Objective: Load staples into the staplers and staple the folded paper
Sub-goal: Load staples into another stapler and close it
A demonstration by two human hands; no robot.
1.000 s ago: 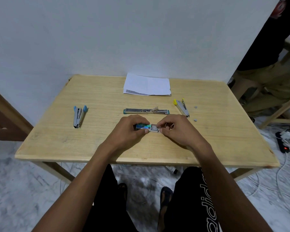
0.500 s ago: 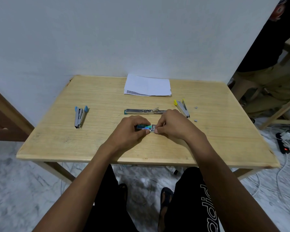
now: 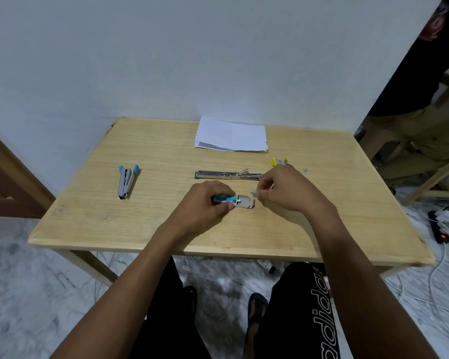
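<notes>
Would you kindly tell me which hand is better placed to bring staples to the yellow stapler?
Probably the right hand: it pinches a small staple strip, and the yellow stapler lies just beyond it. The left hand grips the staple box.

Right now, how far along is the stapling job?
Early. Done: staple box slid open in the left hand. In hand: right hand pinches a small block of staples beside it. Left: blue stapler and yellow stapler lie ungripped. Paper sits by the wall, away from both.
</notes>
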